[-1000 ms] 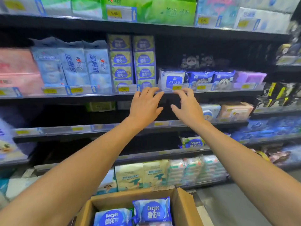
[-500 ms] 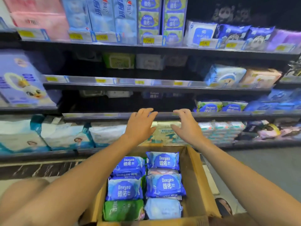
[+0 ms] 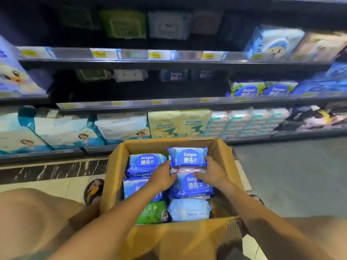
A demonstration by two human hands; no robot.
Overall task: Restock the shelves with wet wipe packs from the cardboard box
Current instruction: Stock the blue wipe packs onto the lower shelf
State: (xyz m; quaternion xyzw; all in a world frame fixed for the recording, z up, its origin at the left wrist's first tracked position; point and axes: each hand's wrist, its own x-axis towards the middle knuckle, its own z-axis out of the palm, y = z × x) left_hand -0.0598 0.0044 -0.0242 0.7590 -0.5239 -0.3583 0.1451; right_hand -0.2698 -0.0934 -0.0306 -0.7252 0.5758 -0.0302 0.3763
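**Hands drop into the box**

Both hands have come down from the shelves into the cardboard box (image 3: 221, 152). Left hand (image 3: 163, 176) and right hand (image 3: 210, 172) close on a blue wet wipe pack (image 3: 188, 156) at 12 o'clock in the box. Best lifted level, squeezing evenly, so stacked packs beneath stay put.

The one camera sits on my head, tilted forward and steeply down. It looks close into the open cardboard box (image 3: 221, 152) right before me, my forearms running up from the near edge. Farther off it faces the store shelves (image 3: 169, 61) square on, their rows blurred and bowed by the wide lens.
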